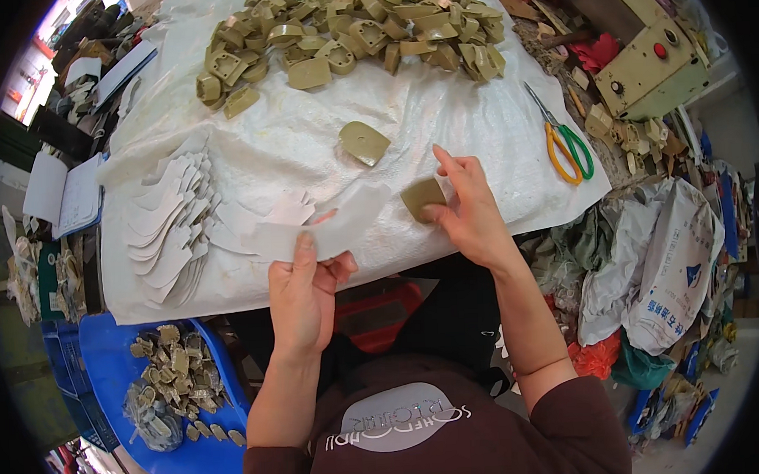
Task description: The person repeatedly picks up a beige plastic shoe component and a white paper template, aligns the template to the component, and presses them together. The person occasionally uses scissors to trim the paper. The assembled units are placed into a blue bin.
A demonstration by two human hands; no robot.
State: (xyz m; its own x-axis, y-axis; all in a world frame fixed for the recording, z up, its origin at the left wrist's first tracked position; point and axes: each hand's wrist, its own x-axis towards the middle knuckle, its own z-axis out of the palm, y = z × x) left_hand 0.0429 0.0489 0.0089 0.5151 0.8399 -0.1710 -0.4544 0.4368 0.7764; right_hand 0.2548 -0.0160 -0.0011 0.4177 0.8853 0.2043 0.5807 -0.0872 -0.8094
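A curved white strip (349, 226) of thin sheet is pinched between the thumb and fingers of my left hand (302, 295), above the table's near edge. My right hand (473, 212) grips an olive shoe heel (418, 198), thumb against it and index finger stretched out. The strip's right end reaches close to this heel. Farther off, a single olive heel (364, 143) lies on the white sheet (299, 139) covering the table. Left of my left hand are a fanned stack of similar white pieces (171, 225) and a few loose white pieces (243, 226).
A heap of olive heels (345, 35) covers the table's far side. Scissors (572, 156) with orange and green handles lie at the right. A blue tub (101, 351) of heel pieces stands lower left. A machine box (656, 64), notebook (68, 195) and plastic sacks (669, 267) flank the table.
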